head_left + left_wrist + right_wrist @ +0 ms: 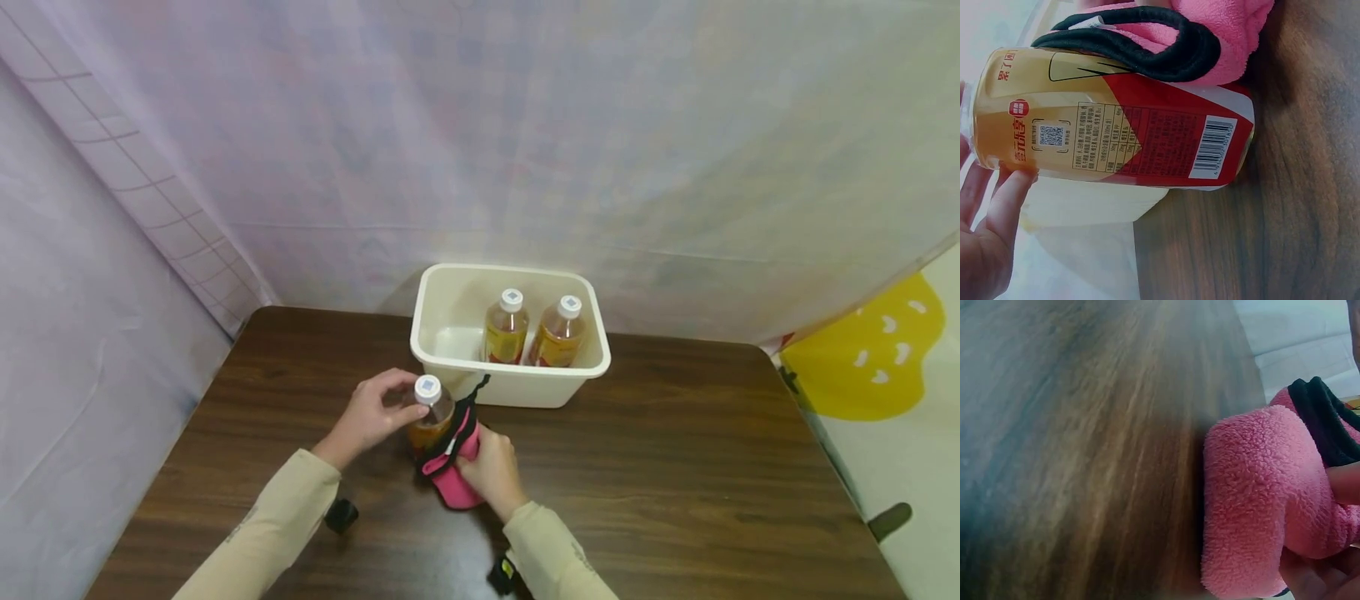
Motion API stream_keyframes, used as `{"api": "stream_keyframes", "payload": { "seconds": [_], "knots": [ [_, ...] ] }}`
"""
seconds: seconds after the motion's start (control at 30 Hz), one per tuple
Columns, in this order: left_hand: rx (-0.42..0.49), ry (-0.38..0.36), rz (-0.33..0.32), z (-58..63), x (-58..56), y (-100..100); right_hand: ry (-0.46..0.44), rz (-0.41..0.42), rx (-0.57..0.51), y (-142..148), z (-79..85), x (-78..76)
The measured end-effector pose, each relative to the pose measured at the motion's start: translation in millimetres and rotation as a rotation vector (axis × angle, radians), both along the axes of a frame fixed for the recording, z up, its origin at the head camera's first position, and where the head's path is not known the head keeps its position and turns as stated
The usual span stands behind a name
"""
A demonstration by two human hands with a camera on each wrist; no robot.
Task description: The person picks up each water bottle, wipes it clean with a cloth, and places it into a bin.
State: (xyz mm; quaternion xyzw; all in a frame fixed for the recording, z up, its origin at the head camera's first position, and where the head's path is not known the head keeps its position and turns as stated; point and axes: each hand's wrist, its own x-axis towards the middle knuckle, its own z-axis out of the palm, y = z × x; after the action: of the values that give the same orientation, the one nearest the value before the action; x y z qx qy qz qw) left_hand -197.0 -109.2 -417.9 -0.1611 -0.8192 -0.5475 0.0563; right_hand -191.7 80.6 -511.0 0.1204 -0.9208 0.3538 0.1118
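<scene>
A drink bottle point(429, 435) with a white cap stands near the front of the cream bin. My left hand point(381, 414) pinches it just below the cap, thumb and fingers on opposite sides. The left wrist view shows the bottle's gold and red label point(1116, 131) with a barcode, and its base close to the table. In my right hand point(492, 468) is a fluffy pink cloth point(1254, 506) with black edging, bunched and gripped between thumb and fingers. The cloth lies against the bottle's right side, and a black loop point(478, 387) sticks up from it.
Behind the hands, the cream plastic bin point(517, 390) holds two similar bottles, a left one point(506, 337) and a right one point(558, 340). The brown wooden table point(675, 467) extends to both sides. Pale curtains point(480, 150) hang behind it.
</scene>
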Motion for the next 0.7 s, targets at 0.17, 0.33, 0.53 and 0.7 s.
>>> {"api": "stream_keyframes", "payload": {
  "seconds": [0.17, 0.33, 0.53, 0.7],
  "knots": [
    [-0.027, 0.037, 0.007, 9.0, 5.3, 2.5, -0.014, 0.011, -0.011, 1.5, 2.5, 0.4],
    [-0.034, 0.09, -0.001, 6.4, 5.5, 0.6, 0.029, 0.064, -0.03, 1.8, 16.9, 0.9],
    [-0.025, 0.12, -0.005, 6.1, 5.2, -0.1, 0.143, 0.114, -0.054, 0.4, 57.2, 3.0],
    [-0.022, 0.143, -0.007, -4.0, 0.0, -1.1, 0.155, 0.127, -0.016, -0.1, 78.3, 1.6]
  ]
}}
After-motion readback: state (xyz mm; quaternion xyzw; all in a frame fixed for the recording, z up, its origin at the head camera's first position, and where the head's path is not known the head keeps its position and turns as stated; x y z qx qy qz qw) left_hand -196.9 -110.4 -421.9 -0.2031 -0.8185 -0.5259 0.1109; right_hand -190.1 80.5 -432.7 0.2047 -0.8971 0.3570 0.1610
